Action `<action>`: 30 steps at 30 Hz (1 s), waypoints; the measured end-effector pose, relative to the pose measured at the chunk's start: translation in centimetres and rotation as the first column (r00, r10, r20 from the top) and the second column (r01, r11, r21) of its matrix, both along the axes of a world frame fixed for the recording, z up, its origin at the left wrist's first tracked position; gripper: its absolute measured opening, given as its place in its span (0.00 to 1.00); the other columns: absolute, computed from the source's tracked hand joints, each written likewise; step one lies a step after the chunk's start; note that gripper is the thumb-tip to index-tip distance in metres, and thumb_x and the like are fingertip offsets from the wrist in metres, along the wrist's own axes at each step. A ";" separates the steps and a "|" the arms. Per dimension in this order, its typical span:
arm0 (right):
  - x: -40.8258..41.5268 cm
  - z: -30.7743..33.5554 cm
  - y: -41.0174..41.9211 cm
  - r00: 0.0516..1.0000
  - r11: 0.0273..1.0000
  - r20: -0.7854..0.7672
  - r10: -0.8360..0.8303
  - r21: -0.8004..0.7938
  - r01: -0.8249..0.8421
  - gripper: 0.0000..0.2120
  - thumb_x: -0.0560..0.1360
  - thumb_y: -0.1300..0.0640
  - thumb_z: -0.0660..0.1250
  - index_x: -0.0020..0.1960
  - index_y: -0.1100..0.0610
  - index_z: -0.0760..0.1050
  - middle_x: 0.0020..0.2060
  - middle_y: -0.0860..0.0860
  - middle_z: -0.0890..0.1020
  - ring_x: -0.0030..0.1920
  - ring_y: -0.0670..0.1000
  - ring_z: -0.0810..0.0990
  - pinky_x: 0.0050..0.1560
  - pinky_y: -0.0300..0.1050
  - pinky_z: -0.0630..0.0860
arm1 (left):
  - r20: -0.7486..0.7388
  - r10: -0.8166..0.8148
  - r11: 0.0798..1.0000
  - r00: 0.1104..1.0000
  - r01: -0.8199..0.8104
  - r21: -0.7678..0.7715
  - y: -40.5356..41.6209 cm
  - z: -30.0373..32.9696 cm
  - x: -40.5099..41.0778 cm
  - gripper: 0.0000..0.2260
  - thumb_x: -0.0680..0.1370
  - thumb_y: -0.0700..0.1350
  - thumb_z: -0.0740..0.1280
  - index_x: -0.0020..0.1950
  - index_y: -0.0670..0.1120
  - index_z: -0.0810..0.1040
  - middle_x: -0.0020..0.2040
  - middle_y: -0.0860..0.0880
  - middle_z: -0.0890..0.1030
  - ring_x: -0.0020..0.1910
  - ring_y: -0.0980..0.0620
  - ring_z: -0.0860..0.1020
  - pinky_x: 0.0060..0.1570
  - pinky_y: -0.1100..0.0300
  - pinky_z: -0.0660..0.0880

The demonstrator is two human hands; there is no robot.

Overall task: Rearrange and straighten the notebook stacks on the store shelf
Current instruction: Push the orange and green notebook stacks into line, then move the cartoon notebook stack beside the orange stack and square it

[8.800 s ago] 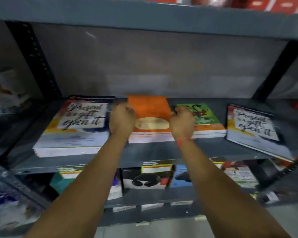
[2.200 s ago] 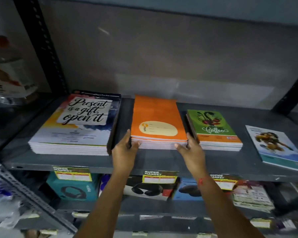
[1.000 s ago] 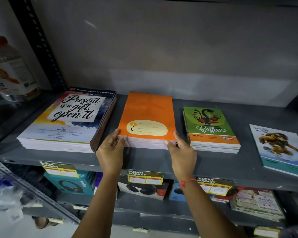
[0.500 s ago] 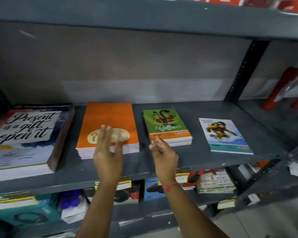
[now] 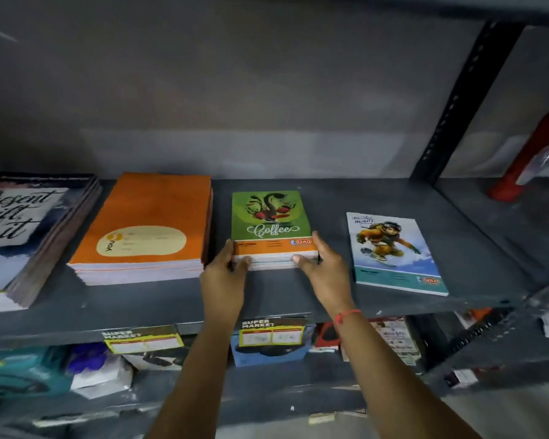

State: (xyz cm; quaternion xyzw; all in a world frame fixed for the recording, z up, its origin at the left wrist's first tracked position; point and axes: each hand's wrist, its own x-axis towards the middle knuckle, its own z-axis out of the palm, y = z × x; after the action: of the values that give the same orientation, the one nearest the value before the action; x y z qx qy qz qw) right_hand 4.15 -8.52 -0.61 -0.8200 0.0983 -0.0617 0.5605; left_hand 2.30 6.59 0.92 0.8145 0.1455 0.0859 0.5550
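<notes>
The green Coffee stack (image 5: 271,231) was gripped at its front corners by the left hand (image 5: 224,274) and right hand (image 5: 325,274), fingers pinching; squaring it up seemingly remained.

Shelf (image 5: 298,299): grey painted metal, matt, scuffed. Green notebook stack (image 5: 270,223), centre frame: glossy card cover, paper page edges. Orange notebook stack (image 5: 146,223), left of centre: smooth matt cover.

Shelf (image 5: 298,299): dark grey. Orange stack (image 5: 146,229): plain orange cover, cream oval label. Coffee stack (image 5: 268,217): green cover, orange band below. Snowboarder notebook (image 5: 393,251): pale blue, teal strip. Gift stack (image 5: 19,223): black script on white panel.
</notes>
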 end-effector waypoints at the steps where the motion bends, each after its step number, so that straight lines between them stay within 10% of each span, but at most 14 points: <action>1: 0.1 -0.2 -0.2 1.000 1.000 0.005 0.011 0.000 -0.011 0.29 0.73 0.60 0.68 0.72 0.56 0.63 0.63 0.52 0.77 0.57 0.45 0.74 0.62 0.38 0.70 | 0.003 0.019 1.000 1.000 -0.019 0.016 -0.2 0.0 0.0 0.21 0.77 0.43 0.64 0.70 0.43 0.67 0.68 0.43 0.74 0.66 0.46 0.72 0.65 0.60 0.66; 16: 0.1 -0.1 -0.7 0.999 0.999 0.001 0.040 -0.006 -0.040 0.25 0.74 0.58 0.67 0.70 0.56 0.67 0.63 0.52 0.78 0.60 0.49 0.78 0.66 0.40 0.71 | -0.032 0.101 0.994 0.994 -0.099 0.055 -1.0 -0.2 0.0 0.19 0.77 0.44 0.64 0.68 0.46 0.72 0.66 0.44 0.76 0.61 0.44 0.75 0.63 0.51 0.72; 20: -0.6 0.9 -2.8 0.998 0.999 0.051 0.028 0.041 -0.030 0.20 0.75 0.60 0.65 0.67 0.58 0.71 0.61 0.55 0.79 0.60 0.51 0.78 0.66 0.44 0.71 | 0.203 0.070 0.942 0.977 -0.132 0.309 -3.8 -0.6 -1.4 0.16 0.77 0.40 0.63 0.65 0.42 0.74 0.69 0.43 0.73 0.67 0.43 0.72 0.65 0.52 0.69; 24: -1.3 1.3 -8.7 0.931 0.884 0.160 -0.327 -0.297 0.361 0.13 0.75 0.61 0.60 0.55 0.57 0.79 0.53 0.59 0.83 0.52 0.60 0.80 0.52 0.49 0.76 | 0.137 -0.260 0.901 0.956 0.189 0.390 -10.2 0.0 -1.7 0.11 0.77 0.39 0.61 0.54 0.43 0.82 0.54 0.43 0.84 0.50 0.43 0.82 0.52 0.58 0.77; 27: -1.9 0.6 -12.8 0.912 0.717 -0.002 -0.409 -0.619 0.321 0.17 0.74 0.55 0.61 0.63 0.53 0.72 0.61 0.58 0.78 0.60 0.62 0.75 0.59 0.54 0.73 | -0.043 -0.362 0.870 0.931 0.354 0.342 -14.2 0.8 -0.9 0.12 0.78 0.40 0.60 0.52 0.42 0.82 0.52 0.41 0.84 0.49 0.44 0.81 0.44 0.62 0.72; 30: -2.9 0.1 -14.5 0.886 0.752 -0.170 -0.432 -0.609 0.250 0.25 0.75 0.49 0.62 0.68 0.59 0.66 0.67 0.59 0.72 0.66 0.62 0.70 0.64 0.56 0.68 | -0.179 -0.337 0.907 0.924 0.370 0.203 -16.8 1.1 0.1 0.12 0.77 0.41 0.59 0.54 0.41 0.80 0.56 0.39 0.82 0.53 0.42 0.80 0.44 0.61 0.72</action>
State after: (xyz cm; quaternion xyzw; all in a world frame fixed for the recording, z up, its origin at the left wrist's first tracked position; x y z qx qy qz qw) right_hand 1.20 -22.98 -0.52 -0.9165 0.3087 -0.0654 0.2457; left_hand 2.41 -10.18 2.05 0.8908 0.0227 -0.0570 0.4502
